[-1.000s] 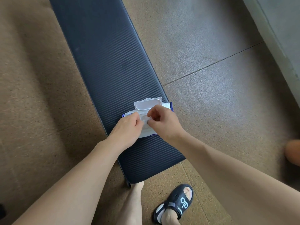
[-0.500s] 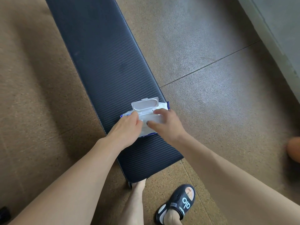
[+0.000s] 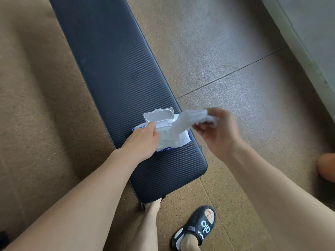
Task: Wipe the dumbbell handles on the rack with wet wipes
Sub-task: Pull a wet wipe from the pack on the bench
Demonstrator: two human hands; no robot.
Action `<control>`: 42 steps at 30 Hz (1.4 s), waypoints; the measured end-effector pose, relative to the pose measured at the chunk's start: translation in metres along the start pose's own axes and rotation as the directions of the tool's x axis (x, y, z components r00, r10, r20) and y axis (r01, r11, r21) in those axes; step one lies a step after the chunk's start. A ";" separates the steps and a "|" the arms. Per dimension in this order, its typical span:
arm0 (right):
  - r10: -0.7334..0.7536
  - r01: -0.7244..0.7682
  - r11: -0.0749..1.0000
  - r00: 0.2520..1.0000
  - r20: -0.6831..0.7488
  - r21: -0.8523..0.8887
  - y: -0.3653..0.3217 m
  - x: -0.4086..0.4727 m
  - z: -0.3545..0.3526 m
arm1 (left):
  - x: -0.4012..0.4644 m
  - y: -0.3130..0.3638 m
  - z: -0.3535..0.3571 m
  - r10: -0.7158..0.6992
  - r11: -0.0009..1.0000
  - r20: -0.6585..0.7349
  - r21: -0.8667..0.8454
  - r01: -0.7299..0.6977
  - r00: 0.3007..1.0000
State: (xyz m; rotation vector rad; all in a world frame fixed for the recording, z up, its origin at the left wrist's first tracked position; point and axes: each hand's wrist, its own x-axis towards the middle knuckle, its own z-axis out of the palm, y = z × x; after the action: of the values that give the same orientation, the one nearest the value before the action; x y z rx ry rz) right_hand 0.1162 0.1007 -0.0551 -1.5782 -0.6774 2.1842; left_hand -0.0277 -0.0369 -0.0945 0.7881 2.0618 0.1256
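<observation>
A white and blue pack of wet wipes (image 3: 178,141) lies on the near end of a dark padded bench (image 3: 112,73), its white flip lid (image 3: 158,115) standing open. My left hand (image 3: 143,140) presses down on the pack's left side. My right hand (image 3: 219,129) is to the right of the pack and pinches a white wet wipe (image 3: 188,120), which stretches from the pack's opening up to my fingers. No dumbbells or rack are in view.
The bench runs from the upper left to the lower middle over a brown speckled floor (image 3: 36,105). A grey ledge (image 3: 308,42) crosses the top right corner. My foot in a black sandal (image 3: 197,227) stands below the bench end.
My right hand has drawn a wipe out of the pack and moved up and to the right with it. My left hand stays on the pack.
</observation>
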 end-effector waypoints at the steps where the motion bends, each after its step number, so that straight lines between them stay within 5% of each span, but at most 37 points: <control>1: -0.046 0.046 0.999 0.998 -0.035 0.001 -0.009 0.003 -0.003 | 0.001 0.000 0.001 -0.006 1.000 0.003 -0.007 0.006 1.000; 4: -0.167 0.130 0.969 0.972 -0.166 -0.212 -0.021 0.016 -0.010 | 0.001 0.004 0.005 0.014 1.000 0.008 0.016 -0.014 1.000; 9: -0.275 0.163 0.785 0.956 -0.101 -0.598 -0.003 0.028 -0.011 | 0.000 0.014 0.013 0.125 0.988 -0.139 0.104 -0.111 0.982; 14: -0.294 0.127 0.631 0.952 -0.085 -0.766 0.019 0.036 -0.009 | 0.005 0.015 0.014 0.115 0.982 -0.012 0.153 -0.112 0.993; 26: -0.064 -0.049 0.766 0.986 -0.152 -0.641 0.034 0.040 -0.018 | 0.014 0.006 0.017 0.293 0.866 -0.006 0.425 -0.263 0.956; 31: -0.064 -0.026 0.835 0.988 -0.143 -0.549 0.033 0.037 -0.020 | 0.014 0.020 0.003 0.172 0.857 0.196 0.454 -0.245 0.965; 33: -0.066 -0.018 0.855 0.988 -0.143 -0.519 0.029 0.034 -0.024 | 0.011 0.038 -0.004 0.201 0.853 0.165 0.456 -0.255 0.966; 36: -0.021 -0.040 0.901 0.991 -0.136 -0.432 0.016 0.026 -0.034 | 0.002 0.082 -0.004 0.237 0.966 0.032 0.099 -0.239 0.971; 39: 0.036 -0.068 0.955 0.993 -0.112 -0.290 -0.001 0.017 -0.050 | 0.001 0.130 0.005 0.170 0.956 0.134 -0.265 -0.130 0.976; 42: 0.023 -0.050 0.983 0.989 -0.147 -0.179 -0.020 0.004 -0.075 | 0.004 0.154 0.013 0.214 0.968 -0.036 -0.123 -0.217 0.976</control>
State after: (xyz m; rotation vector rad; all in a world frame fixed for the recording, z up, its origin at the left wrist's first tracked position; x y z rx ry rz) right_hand 0.1865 0.1326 -0.0664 -1.8340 -0.8291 2.0577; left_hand 0.0554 0.0850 -0.0481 0.9336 1.9623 0.3839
